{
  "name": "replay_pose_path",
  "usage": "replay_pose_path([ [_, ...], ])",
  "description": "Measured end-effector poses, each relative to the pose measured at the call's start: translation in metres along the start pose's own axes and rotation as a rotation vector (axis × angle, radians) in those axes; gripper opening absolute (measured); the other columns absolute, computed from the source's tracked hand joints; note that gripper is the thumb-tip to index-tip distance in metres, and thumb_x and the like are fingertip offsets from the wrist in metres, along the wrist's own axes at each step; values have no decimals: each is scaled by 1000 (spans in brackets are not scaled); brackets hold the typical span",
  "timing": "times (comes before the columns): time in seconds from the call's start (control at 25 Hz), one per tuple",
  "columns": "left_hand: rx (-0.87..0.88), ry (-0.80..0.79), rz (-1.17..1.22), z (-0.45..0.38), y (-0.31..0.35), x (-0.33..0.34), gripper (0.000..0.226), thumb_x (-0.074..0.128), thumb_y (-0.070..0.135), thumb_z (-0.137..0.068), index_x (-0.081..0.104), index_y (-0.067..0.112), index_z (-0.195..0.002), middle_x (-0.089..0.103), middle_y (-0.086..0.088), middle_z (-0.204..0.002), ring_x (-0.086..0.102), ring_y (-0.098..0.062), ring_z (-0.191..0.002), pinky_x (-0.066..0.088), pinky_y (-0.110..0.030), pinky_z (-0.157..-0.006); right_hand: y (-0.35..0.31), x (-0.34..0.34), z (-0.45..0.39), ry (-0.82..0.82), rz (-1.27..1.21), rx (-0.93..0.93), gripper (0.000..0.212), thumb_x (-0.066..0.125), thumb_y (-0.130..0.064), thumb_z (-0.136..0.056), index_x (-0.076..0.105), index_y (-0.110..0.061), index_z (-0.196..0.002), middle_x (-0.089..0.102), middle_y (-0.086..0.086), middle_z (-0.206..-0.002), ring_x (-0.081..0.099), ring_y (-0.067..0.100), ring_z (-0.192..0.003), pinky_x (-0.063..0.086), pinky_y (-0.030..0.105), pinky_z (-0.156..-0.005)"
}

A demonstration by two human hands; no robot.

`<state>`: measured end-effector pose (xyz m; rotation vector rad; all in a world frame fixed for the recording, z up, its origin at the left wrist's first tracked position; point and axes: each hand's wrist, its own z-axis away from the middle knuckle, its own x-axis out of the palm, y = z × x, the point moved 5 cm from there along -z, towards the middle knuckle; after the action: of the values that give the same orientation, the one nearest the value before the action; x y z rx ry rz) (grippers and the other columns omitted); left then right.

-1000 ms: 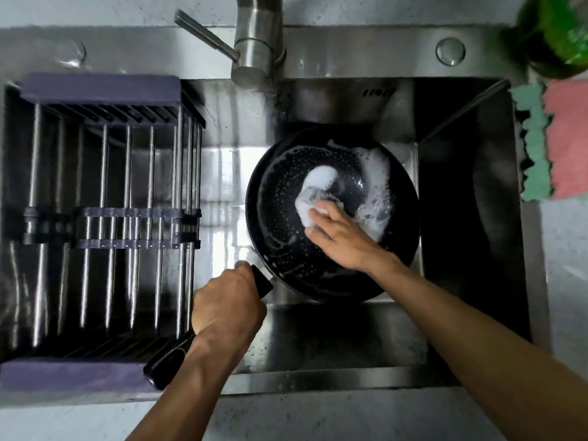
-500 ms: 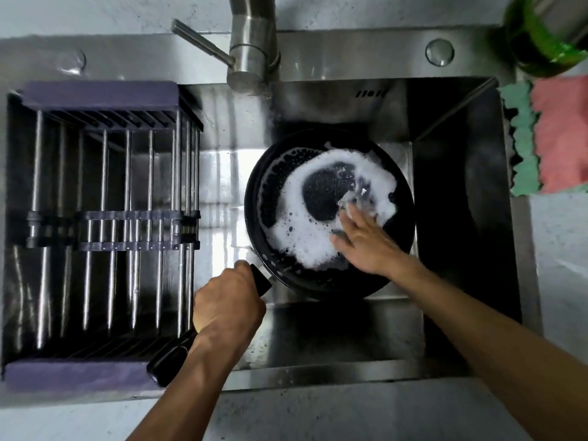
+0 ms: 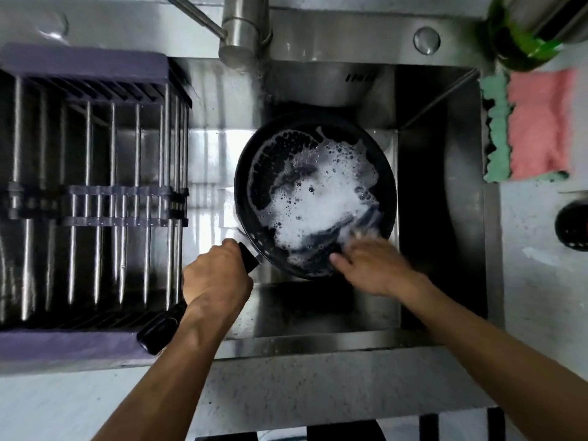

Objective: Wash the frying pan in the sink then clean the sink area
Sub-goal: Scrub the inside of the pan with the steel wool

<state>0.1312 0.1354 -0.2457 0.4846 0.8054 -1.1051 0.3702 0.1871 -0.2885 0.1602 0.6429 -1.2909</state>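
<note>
A black frying pan (image 3: 264, 167) lies in the steel sink (image 3: 445, 218), its inside covered with white foam (image 3: 318, 198). My left hand (image 3: 216, 278) grips the pan's black handle (image 3: 159, 329), which sticks out toward the sink's front edge. My right hand (image 3: 372, 265) is blurred and presses down on the pan's near right rim. A scrubbing sponge is mostly hidden under its fingers, with only a pale blurred bit showing at the fingertips.
A purple-framed metal drying rack (image 3: 92, 192) spans the sink's left half. The tap (image 3: 241, 30) stands behind the pan. On the right counter lie a pink and green cloth (image 3: 537, 128), a green bottle (image 3: 521, 43) and a dark round object (image 3: 572, 224).
My right hand has swept with the sponge from the pan's middle to the right and then down to the near right rim, spreading foam across the inside. The left hand keeps hold of the handle.
</note>
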Motion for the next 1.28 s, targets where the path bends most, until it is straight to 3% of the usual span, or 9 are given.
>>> replay_pose_path([
  [0.12,-7,8,-12,-1,-1,2,34,63,18,-79,53,16,-111,64,-5,-98,64,-26,-89,37,-30,-63,-3,11,7,-106,-114,-134,71,18,-67,-96,51,-24,-141,43,3,-156,37,24,-144,30,39,-114],
  [0.28,3,-12,0,-1,-1,3,38,65,22,-79,52,19,-114,64,-2,-99,64,-24,-89,39,-30,-64,60,-65,-55,275,275,182,70,23,-48,-105,11,-7,-159,5,13,-168,5,28,-154,10,43,-124],
  [0.52,7,7,-13,-5,-3,8,35,61,21,-80,51,21,-113,64,-1,-97,65,-23,-89,39,-30,-63,-7,-91,-144,429,45,-92,74,22,-55,-102,-5,-18,-161,-20,1,-166,-19,14,-152,-2,40,-125],
  [0.64,7,-1,-23,-5,-4,9,35,62,22,-81,50,21,-114,64,-1,-100,64,-23,-91,39,-30,-64,28,-84,-124,472,118,73,71,16,-52,-103,-4,-15,-160,-19,5,-167,-21,14,-150,-9,38,-123],
  [0.72,9,-6,-13,-4,-2,8,36,62,22,-82,50,21,-115,64,-1,-101,64,-23,-92,39,-30,-64,-2,-87,-131,502,-170,128,72,18,-54,-104,-13,-17,-158,-27,5,-164,-27,18,-148,-13,41,-123],
  [0.92,-2,2,-26,-4,-2,7,32,59,20,-83,52,20,-114,64,-1,-99,65,-23,-90,37,-30,-62,-146,-60,-109,247,-1148,-295,75,34,-52,-100,0,-23,-160,-15,-7,-167,-12,5,-151,-7,37,-125],
  [1.0,0,-1,-21,-3,-3,6,31,57,19,-83,52,20,-114,64,-1,-100,65,-23,-91,38,-30,-63,-134,-44,-90,109,-1111,-427,70,30,-55,-101,4,-27,-160,-7,-11,-167,-3,-1,-150,-2,33,-124],
  [1.16,12,-22,5,-4,0,6,33,59,19,-82,51,20,-114,64,-1,-101,65,-23,-92,38,-30,-64,-137,-77,-117,162,-1159,-257,59,25,-39,-110,2,-21,-161,-17,-6,-167,-13,6,-152,-7,33,-124],
  [1.28,1,-10,9,-5,-3,2,31,59,19,-81,52,21,-111,64,-1,-97,65,-23,-88,38,-30,-63,-136,-22,-83,-43,-968,-271,51,28,-30,-111,21,-12,-158,12,0,-168,11,9,-152,6,21,-119],
])
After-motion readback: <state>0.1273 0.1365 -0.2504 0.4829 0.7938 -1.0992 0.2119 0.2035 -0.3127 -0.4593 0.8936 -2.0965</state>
